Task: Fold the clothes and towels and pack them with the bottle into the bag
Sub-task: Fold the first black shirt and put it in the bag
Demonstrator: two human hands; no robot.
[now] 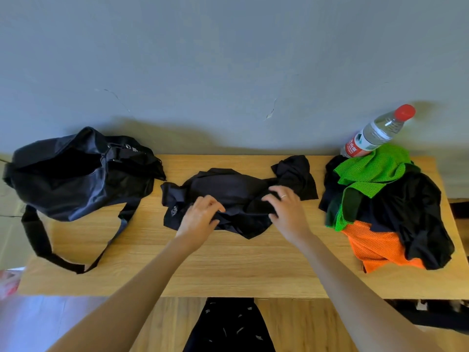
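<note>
A crumpled black garment (pixel 236 189) lies in the middle of the wooden table (pixel 228 265). My left hand (pixel 200 217) grips a fold of it near its front left. My right hand (pixel 286 209) curls over its right side and holds the cloth. An open black duffel bag (pixel 76 174) with a long strap sits at the left. At the right lies a heap of clothes: a green mesh towel (pixel 370 174), an orange mesh piece (pixel 375 245) and black garments (pixel 416 214). A clear water bottle (pixel 378 133) with a red cap stands behind the heap.
A grey wall (pixel 228 72) rises right behind the table. The bag's strap (pixel 45 247) loops toward the table's front left edge. Bare tabletop stretches along the front between my forearms and beside them.
</note>
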